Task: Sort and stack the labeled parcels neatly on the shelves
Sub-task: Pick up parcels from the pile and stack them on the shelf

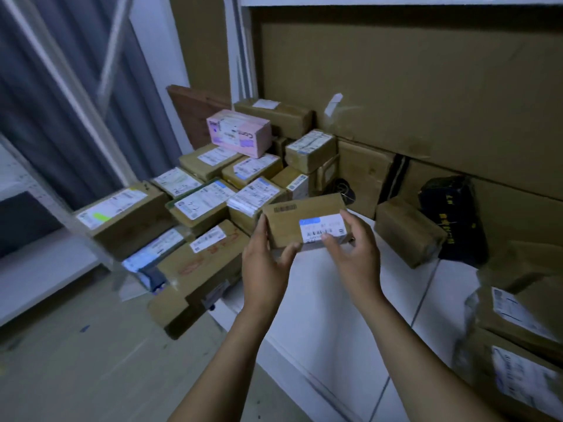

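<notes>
Because its label (323, 229) needs reading, the left hand (268, 263) and right hand (356, 257) grip 1 parcel (292, 225) face-up. The stack (210, 190) sits just beside.

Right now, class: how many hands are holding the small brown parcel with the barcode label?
2. The left hand grips the left end of the parcel; the right hand pinches its right end, thumb on the white label.

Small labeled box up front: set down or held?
Held: left hand and right hand grip the box at both ends.
</notes>
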